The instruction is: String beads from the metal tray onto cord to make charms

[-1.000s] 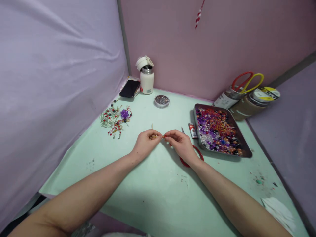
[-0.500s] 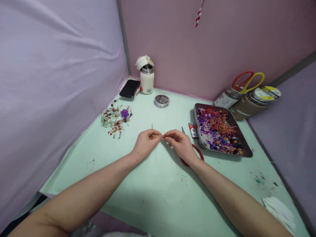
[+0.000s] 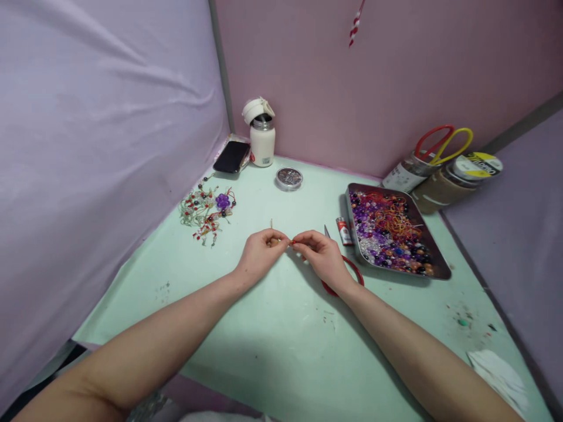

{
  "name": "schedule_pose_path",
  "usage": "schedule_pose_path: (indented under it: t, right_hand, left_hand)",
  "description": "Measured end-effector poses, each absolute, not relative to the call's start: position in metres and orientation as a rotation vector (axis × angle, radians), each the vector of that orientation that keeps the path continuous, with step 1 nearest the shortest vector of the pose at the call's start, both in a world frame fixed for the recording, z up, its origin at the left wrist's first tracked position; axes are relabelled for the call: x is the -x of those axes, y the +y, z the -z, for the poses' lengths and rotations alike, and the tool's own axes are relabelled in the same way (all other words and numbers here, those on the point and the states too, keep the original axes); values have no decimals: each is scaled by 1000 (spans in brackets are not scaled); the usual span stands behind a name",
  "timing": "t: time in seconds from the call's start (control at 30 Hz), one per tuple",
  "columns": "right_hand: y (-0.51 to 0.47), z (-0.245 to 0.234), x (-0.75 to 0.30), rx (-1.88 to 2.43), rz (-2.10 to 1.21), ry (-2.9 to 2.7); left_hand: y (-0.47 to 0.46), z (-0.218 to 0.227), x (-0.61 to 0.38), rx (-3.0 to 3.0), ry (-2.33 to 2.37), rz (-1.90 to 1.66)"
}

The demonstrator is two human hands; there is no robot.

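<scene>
My left hand (image 3: 259, 253) and my right hand (image 3: 322, 254) meet at the middle of the pale green table (image 3: 246, 328), fingertips pinched together. Between them sits a small red bead (image 3: 292, 241) on a thin cord. A short end of the cord (image 3: 271, 225) sticks up above my left fingers, which also cover something small and tan. Both hands are closed in a pinch. Red-handled scissors (image 3: 347, 268) lie under my right wrist, their tip showing beside the thumb.
A metal tray (image 3: 440, 271) of mixed beads and rubber bands lies right, a red lighter (image 3: 343, 230) beside it. Finished beaded strings (image 3: 206, 210) lie left. A phone (image 3: 231, 157), white flask (image 3: 262, 138), round tin (image 3: 288, 178) and tipped jars with scissors (image 3: 440, 170) stand behind. Fabric walls close in.
</scene>
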State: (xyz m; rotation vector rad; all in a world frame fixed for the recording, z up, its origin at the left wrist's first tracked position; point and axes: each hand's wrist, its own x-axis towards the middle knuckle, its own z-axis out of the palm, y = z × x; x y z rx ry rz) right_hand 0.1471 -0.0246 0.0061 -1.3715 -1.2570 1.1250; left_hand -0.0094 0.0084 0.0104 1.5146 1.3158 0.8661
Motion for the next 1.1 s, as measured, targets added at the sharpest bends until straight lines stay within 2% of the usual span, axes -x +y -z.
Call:
schedule_pose_path:
  t: [1.1]
  right_hand:
    - [-24, -7, -147, 1358, -1035, -1330]
  left_hand:
    - [8, -9, 9, -1510, 1289, -824]
